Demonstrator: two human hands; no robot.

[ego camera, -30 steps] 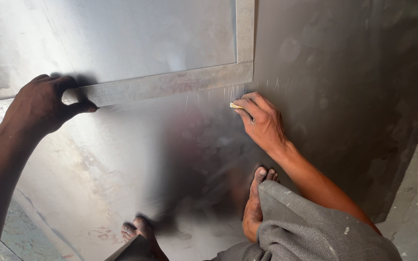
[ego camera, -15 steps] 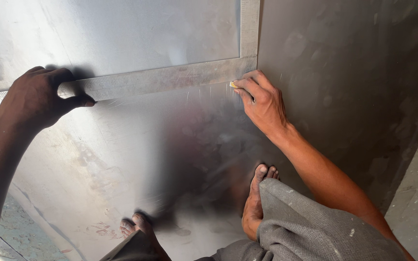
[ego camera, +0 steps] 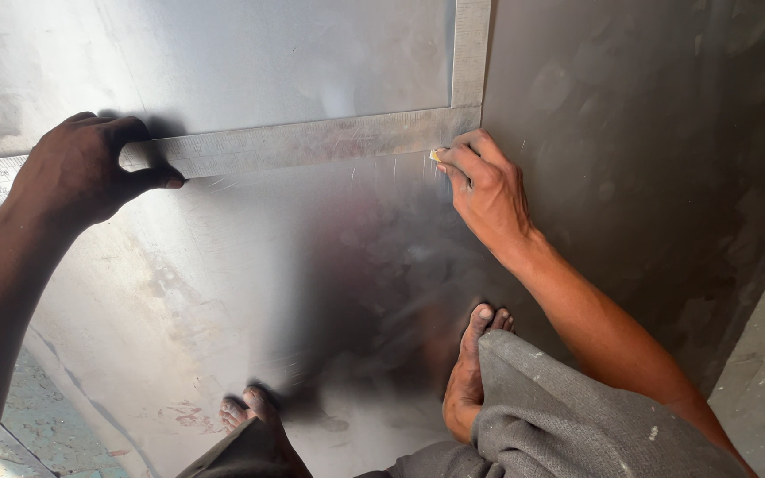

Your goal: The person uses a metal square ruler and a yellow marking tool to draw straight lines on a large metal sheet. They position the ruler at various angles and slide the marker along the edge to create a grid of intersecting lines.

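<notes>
Left grip [ego camera: 81, 173] stays clamped on the square [ego camera: 312, 142] lying flat on the sheet [ego camera: 250, 292], right grip [ego camera: 484, 186] pinching a pale marker [ego camera: 435, 156] I've slid up into the square's corner, so I judge the line starts there.

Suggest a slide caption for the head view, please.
Left hand pins a metal square on sheet metal; right hand holds a marker.

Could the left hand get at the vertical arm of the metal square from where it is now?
Probably not without letting go: the left hand presses the far left end of the metal square, while the vertical arm rises at the opposite end, past the right hand. Nothing blocks the metal sheet between.
</notes>
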